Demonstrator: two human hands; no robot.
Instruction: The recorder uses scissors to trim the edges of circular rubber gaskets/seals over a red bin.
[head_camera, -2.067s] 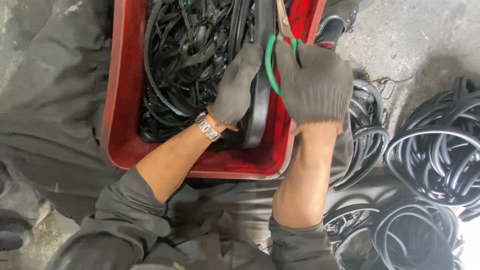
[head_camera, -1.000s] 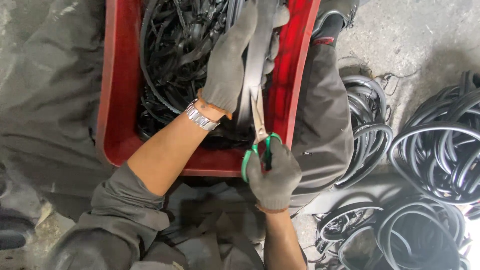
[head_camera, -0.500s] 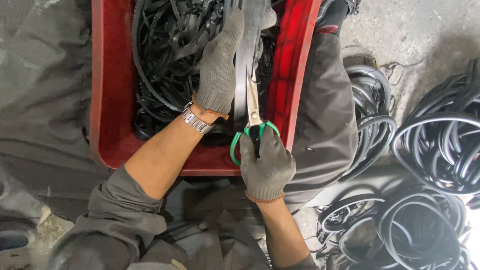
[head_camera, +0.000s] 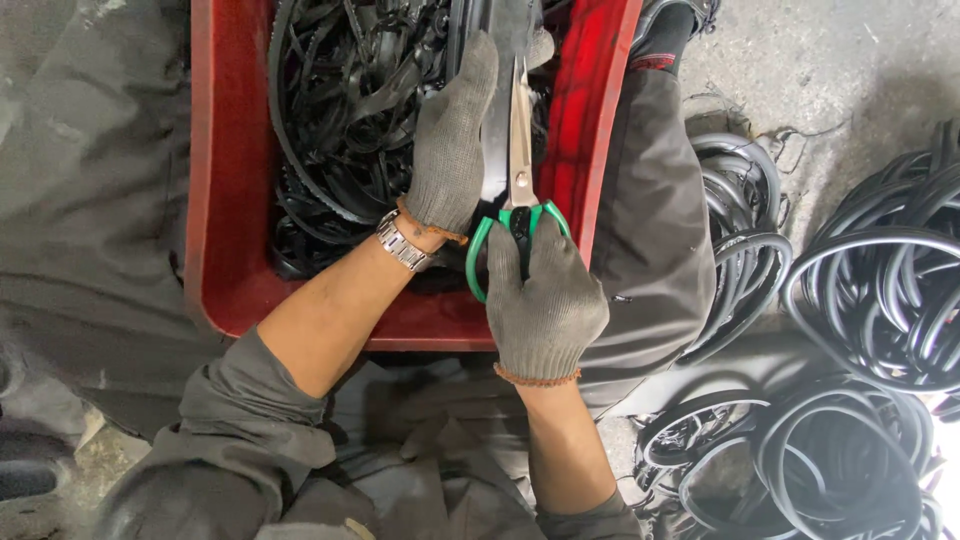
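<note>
My right hand (head_camera: 543, 300), in a grey knit glove, grips green-handled scissors (head_camera: 518, 170) whose blades point away from me along a flat black rubber strip (head_camera: 492, 150). My left hand (head_camera: 452, 140), also gloved, with a metal watch at the wrist, lies flat on that strip and holds it down. Both hands work over a red plastic crate (head_camera: 225, 220) that rests on my lap, filled with several tangled black rubber strips (head_camera: 350, 110).
Coils of black rubber tube (head_camera: 880, 290) lie on the concrete floor to the right, with more coils (head_camera: 820, 460) near my right knee. My grey trouser legs flank the crate. A dark shoe (head_camera: 670, 25) shows beyond the crate's far right corner.
My right hand pulled the scissors back toward me, then pushed them forward along the strip. My left hand stayed on the strip and slid slightly forward.
</note>
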